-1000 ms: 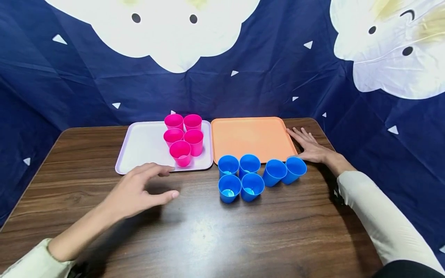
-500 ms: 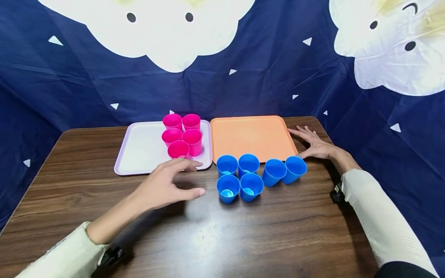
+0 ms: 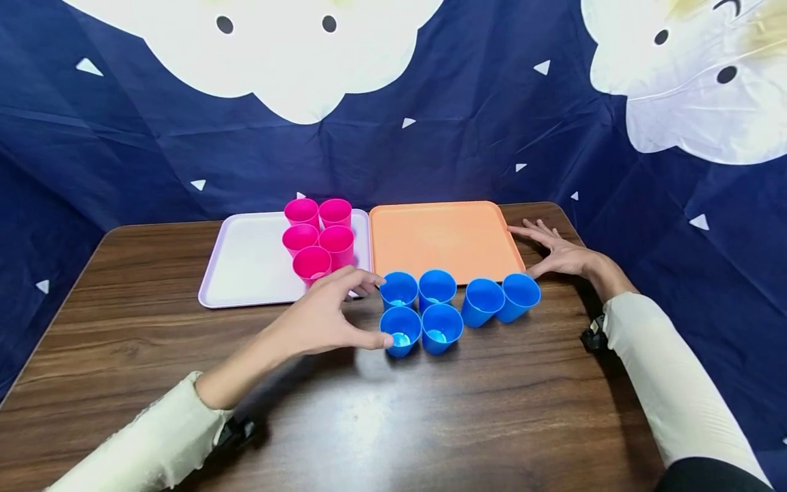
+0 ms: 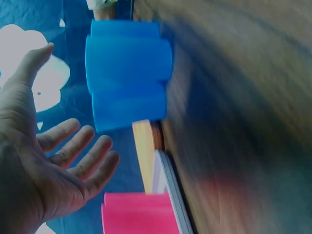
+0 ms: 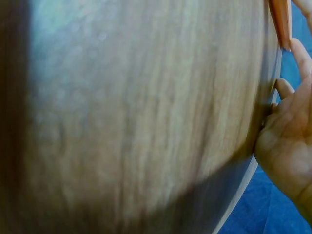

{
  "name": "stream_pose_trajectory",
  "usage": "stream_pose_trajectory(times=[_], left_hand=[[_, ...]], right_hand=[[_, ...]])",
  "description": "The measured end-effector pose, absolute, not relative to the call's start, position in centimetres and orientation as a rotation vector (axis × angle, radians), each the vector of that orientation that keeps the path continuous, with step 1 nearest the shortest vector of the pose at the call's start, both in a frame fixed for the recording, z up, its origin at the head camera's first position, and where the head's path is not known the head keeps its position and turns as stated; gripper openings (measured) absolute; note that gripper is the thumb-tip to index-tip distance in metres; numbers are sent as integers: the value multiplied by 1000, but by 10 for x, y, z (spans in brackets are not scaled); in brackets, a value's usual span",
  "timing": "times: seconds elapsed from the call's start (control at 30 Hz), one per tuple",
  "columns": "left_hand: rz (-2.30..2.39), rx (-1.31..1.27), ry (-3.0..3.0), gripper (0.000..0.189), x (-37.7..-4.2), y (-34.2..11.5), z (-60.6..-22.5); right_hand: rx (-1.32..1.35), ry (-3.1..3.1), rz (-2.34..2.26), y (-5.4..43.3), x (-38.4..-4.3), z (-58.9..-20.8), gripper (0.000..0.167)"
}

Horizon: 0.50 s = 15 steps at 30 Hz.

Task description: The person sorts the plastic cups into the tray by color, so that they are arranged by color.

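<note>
My left hand (image 3: 322, 316) reaches in from the left with thumb and fingers spread, fingertips right at the left pair of blue cups (image 3: 400, 331). In the left wrist view the palm (image 4: 58, 192) faces the blue cups (image 4: 126, 63) with nothing held. Four of these cups stand upright in a two-by-two block; another pair of blue cups (image 3: 483, 302) stands just to the right. My right hand (image 3: 562, 258) rests on the table with fingers spread, fingertips at the right edge of an orange tray (image 3: 445, 239).
A white tray with a purple rim (image 3: 246, 256) adjoins the orange one on the left. Several pink cups (image 3: 312, 263) stand on its right part, the front one partly behind my left hand. A dark blue curtain (image 3: 344, 160) hangs behind the wooden table (image 3: 479, 410).
My left hand has moved right, from in front of the white tray to the blue cups. My right hand stays by the orange tray; the cups keep their places.
</note>
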<state>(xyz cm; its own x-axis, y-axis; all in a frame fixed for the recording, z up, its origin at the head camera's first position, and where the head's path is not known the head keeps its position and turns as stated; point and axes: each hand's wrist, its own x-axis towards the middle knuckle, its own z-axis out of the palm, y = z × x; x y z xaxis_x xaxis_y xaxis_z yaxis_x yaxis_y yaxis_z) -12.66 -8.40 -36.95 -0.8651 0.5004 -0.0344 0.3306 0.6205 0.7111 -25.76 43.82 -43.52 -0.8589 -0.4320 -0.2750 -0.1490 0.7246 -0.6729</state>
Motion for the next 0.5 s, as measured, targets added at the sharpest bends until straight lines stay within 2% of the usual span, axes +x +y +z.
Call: stream_pose_trajectory(times=[0.5], left_hand=[[991, 639, 2688, 79, -103, -45, -372]], right_hand=[[-433, 2508, -908, 437, -258, -436, 117]])
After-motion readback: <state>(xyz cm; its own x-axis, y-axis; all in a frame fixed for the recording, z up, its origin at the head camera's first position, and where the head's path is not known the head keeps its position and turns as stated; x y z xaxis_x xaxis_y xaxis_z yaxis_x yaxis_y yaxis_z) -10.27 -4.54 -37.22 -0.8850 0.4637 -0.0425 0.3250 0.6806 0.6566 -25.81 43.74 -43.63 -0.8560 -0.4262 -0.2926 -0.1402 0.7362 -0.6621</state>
